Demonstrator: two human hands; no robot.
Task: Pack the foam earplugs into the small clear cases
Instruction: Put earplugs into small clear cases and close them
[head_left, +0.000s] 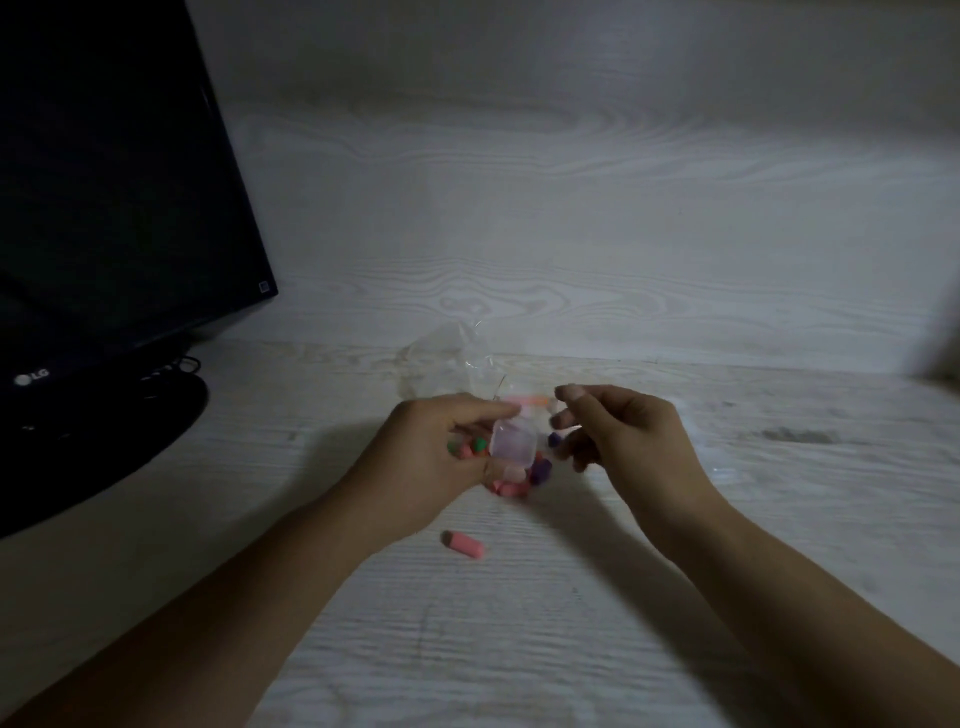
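My left hand (436, 457) grips a small clear case (513, 445) between thumb and fingers, just above the white desk. Several foam earplugs lie under and around it: green and pink ones (467, 447) by my left fingers, purple ones (540, 470) and pink ones (511, 487) below the case. My right hand (618, 431) hovers just right of the case with loosely curled fingers, thumb and forefinger near each other; whether they pinch anything is too blurred to tell. One pink earplug (463, 544) lies alone nearer to me.
A crumpled clear plastic bag (447, 358) lies behind the hands. A dark LG monitor (114, 197) on a round black stand (104, 436) fills the left side. The white wood-grain desk (571, 623) meets a matching back wall.
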